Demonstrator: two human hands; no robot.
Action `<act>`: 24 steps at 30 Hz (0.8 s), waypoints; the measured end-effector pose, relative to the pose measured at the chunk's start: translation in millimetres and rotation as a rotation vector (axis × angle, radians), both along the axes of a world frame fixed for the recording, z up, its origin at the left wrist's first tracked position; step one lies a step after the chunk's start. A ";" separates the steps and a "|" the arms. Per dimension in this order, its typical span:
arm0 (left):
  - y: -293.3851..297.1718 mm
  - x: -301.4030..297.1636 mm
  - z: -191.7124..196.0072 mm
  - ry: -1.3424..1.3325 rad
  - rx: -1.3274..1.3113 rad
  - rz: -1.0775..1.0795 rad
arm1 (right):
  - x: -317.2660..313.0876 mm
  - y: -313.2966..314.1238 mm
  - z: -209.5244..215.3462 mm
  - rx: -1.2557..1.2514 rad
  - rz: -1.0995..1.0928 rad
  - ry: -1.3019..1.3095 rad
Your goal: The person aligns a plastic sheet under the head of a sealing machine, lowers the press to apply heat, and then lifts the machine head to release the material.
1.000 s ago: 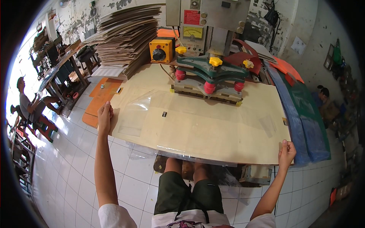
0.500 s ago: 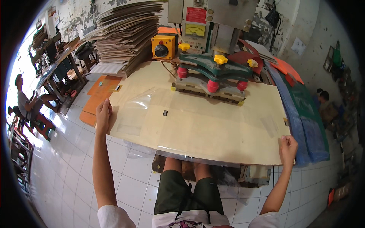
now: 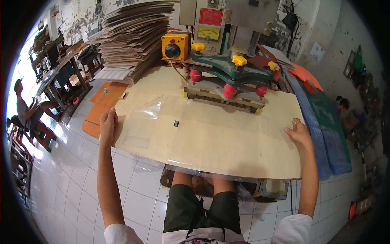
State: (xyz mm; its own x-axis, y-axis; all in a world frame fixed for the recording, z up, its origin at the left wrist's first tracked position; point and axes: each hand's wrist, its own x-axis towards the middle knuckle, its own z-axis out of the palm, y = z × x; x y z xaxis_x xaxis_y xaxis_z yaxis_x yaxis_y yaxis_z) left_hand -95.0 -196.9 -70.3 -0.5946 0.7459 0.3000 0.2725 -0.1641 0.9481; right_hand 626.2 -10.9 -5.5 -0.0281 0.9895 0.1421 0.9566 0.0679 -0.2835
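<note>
A broad pale board [image 3: 219,150] lies across the work surface in front of me, with clear plastic film [image 3: 148,112] over its left part and along its near edge. My left hand [image 3: 108,124] is closed at the board's left edge; what its fingers pinch is too small to make out. Above the board's right part, my right hand [image 3: 300,133] has thumb and forefinger spread, with nothing visible between them. A small dark piece [image 3: 176,123] lies left of the middle. Over the far side sits a press head [image 3: 227,91] with a green frame, red spacers and yellow knobs.
A tall stack of sheets [image 3: 134,40] stands at the back left, beside a yellow control box [image 3: 175,46]. Blue plastic sheeting [image 3: 331,142] hangs along the right side. An orange board [image 3: 107,103] juts out at left. A seated person [image 3: 26,103] is farther left.
My right hand has moved away from the near right corner, farther over the board, and its fingers have opened. The left hand stays closed at the left edge, nearly unmoved.
</note>
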 end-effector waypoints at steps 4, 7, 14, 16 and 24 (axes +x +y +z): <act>2.9 -2.6 -8.5 -0.026 -0.003 0.012 | -13.4 -11.7 4.8 -0.007 -0.007 0.099; 5.6 -3.2 -9.7 -0.034 0.003 0.010 | -29.5 -38.0 9.0 0.119 0.073 0.179; 1.6 -0.2 -5.9 -0.027 -0.033 0.039 | -112.8 -172.8 37.7 0.819 0.705 -0.294; 1.7 -1.8 -5.7 -0.026 -0.034 0.030 | -117.0 -191.5 37.9 0.888 0.818 -0.318; -2.3 -0.4 -2.2 -0.013 -0.040 0.035 | -84.3 -219.7 43.5 1.128 0.806 -0.051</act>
State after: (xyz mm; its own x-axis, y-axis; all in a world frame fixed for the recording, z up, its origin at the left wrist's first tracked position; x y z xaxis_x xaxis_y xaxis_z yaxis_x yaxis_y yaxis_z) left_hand -95.3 -199.2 -72.5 -0.6243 0.7359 0.2622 0.2647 -0.1165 0.9573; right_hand 542.0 -230.6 38.0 -0.5598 0.0500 0.8271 0.5518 0.7672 0.3270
